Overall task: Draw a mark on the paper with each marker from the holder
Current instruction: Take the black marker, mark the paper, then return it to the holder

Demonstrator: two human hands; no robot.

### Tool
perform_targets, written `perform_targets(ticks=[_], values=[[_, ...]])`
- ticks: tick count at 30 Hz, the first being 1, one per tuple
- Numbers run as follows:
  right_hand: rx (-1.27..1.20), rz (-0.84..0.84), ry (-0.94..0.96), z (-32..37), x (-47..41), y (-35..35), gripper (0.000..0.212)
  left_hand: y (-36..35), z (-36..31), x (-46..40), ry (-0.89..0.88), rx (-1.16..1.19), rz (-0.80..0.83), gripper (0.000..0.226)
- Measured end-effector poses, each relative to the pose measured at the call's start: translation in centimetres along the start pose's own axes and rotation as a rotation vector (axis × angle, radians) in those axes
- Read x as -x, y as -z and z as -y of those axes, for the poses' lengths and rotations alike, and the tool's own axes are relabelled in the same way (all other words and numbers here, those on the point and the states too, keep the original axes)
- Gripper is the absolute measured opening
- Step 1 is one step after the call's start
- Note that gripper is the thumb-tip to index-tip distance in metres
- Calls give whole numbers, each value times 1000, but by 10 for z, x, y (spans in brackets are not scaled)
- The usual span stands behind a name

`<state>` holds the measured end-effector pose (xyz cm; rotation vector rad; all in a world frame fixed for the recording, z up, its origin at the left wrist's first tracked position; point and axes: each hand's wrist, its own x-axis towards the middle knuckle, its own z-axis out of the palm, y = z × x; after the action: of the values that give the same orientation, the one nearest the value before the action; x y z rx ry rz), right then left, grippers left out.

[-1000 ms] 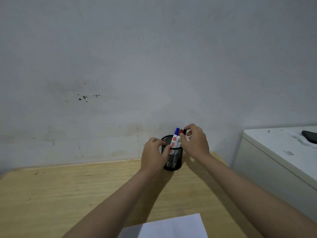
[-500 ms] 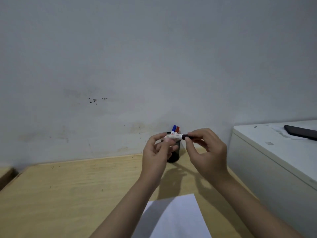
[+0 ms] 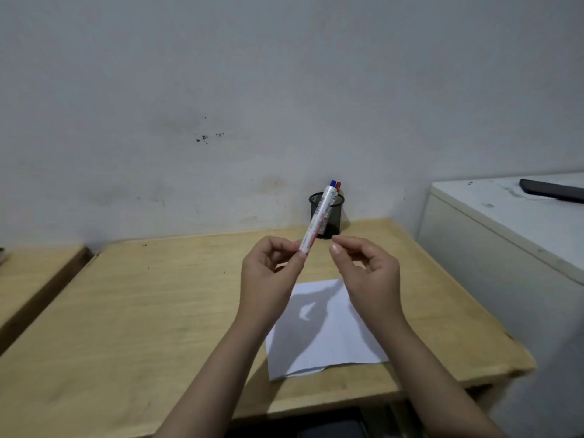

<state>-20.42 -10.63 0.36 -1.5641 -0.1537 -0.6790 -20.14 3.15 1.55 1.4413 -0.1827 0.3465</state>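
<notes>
I am holding the marker (image 3: 319, 218) tilted above the desk (image 3: 132, 311) in my left grip (image 3: 268, 273), pinched at its lower end, while my right grip (image 3: 363, 267) is closing on nothing beside it; I judge uncapping comes next, then marking the paper (image 3: 325, 339) near the front edge.

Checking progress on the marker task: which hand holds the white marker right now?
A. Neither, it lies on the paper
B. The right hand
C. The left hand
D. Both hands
C: the left hand pinches the white marker at its lower end, while the right hand is apart from it.
</notes>
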Motion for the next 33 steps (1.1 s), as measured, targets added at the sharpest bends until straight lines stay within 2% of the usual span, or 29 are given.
perform_targets(ticks=[3, 5, 10, 13, 16, 20, 26, 33], values=[[-43, 62, -147, 5, 14, -13, 7, 9, 4, 20, -10, -72, 58, 18], [-62, 75, -186, 6, 24, -20, 14, 14, 7, 32, -45, -155, 74, 21], [-92, -33, -226, 3, 34, -18, 20, 26, 13, 52, -72, -352, 4, 27], [-125, -49, -265, 0, 37, -16, 20, 29, 17, 57, -168, -418, -36, 22], [-167, 32, -321, -2, 42, -18, 16, 28, 19, 56, -264, -419, -52, 16], [-197, 87, -321, -4, 45, -20, 20, 26, 23, 57, -353, -468, -23, 10], [-201, 108, -303, -10, 43, -25, 34, 26, 27, 52, -249, -437, -30, 9], [-207, 132, -217, -17, 38, -30, 30, 31, 29, 41, -38, -330, -3, 18]])
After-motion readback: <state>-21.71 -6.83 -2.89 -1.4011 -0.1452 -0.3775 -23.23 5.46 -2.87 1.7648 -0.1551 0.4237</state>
